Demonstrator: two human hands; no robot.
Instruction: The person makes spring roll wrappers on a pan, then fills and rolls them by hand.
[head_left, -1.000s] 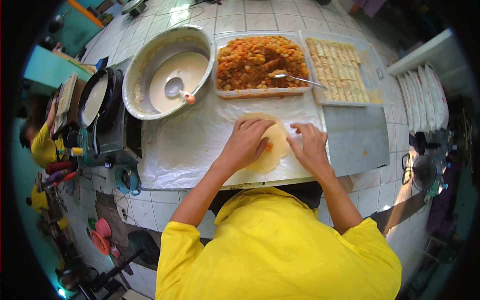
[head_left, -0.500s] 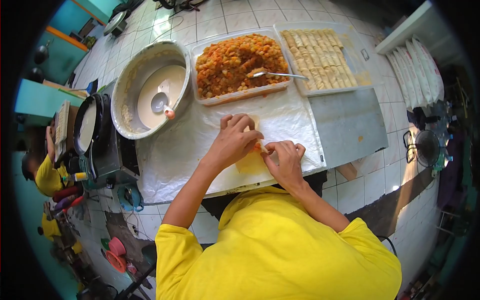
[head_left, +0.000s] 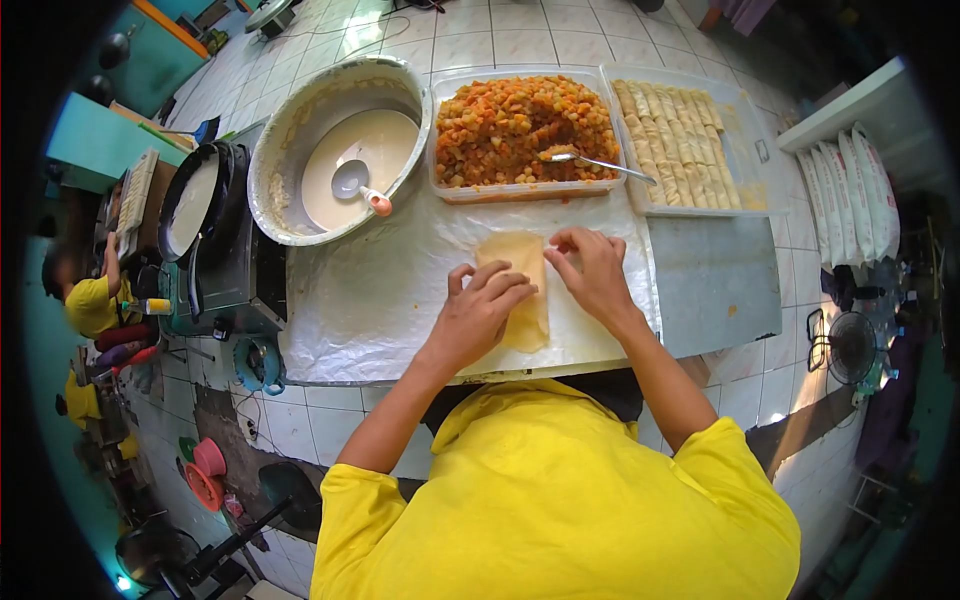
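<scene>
A thin, pale-yellow spring roll wrapper (head_left: 527,322) lies on the plastic-covered table (head_left: 400,330) in front of me, its long sides folded into a narrow strip. My left hand (head_left: 482,308) rests over its left side, fingers bent and spread. At the upper right edge is my right hand (head_left: 596,272), thumb and index fingertips a little apart and right beside the wrapper. Behind the hands stands a clear tub of diced orange vegetable filling (head_left: 500,130) with a spoon (head_left: 610,165) in it. Rolled spring rolls (head_left: 675,140) line another plastic tub to its right.
A large basin (head_left: 268,190) of pale batter with a ladle (head_left: 352,182) stands at the table's back left. Beyond it, a black pan (head_left: 190,205) sits on a stove. A bare grey board (head_left: 710,285) lies right. Another person (head_left: 95,305) works at far left; a fan (head_left: 852,347) stands at right.
My hands have moved apart from around the filling, which is now covered by the folded wrapper. The view has shifted, so the basin and tubs appear further right.
</scene>
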